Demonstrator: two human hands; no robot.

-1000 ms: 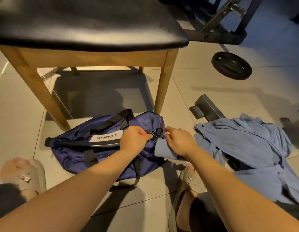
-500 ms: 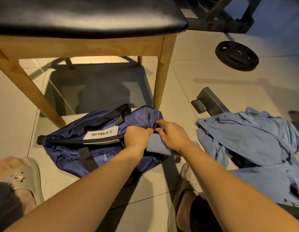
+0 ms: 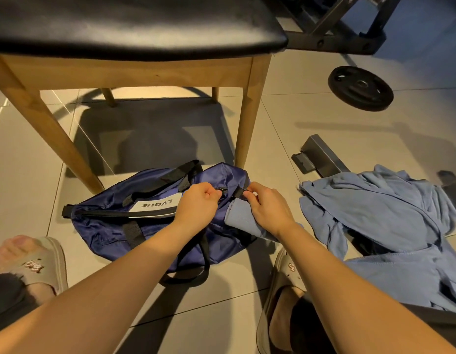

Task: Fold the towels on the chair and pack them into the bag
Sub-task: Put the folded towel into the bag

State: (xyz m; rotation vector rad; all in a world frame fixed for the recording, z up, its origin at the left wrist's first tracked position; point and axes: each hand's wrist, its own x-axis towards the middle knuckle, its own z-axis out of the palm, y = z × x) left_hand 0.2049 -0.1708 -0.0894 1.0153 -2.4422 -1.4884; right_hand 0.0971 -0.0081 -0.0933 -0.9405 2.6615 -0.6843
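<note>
A navy bag (image 3: 107,226) with black straps and a white label lies on the floor tiles in front of the wooden chair (image 3: 135,70). My left hand (image 3: 198,205) pinches the bag's zipper near its right end. My right hand (image 3: 267,208) pinches the black tab at that same end and rests on a folded light-blue towel (image 3: 241,218) that lies against the bag. A heap of crumpled light-blue towels (image 3: 390,226) covers the floor to the right. The chair's black seat holds nothing that I can see.
A black weight plate (image 3: 359,88) lies on the floor at the back right, beside a dark metal frame (image 3: 334,39). A grey metal foot (image 3: 319,157) sits behind the towel heap. My feet in slippers (image 3: 40,264) flank the bag.
The bag's right end stands a little higher and my hands have moved slightly apart along the zipper. The folded towel is still under my right hand.
</note>
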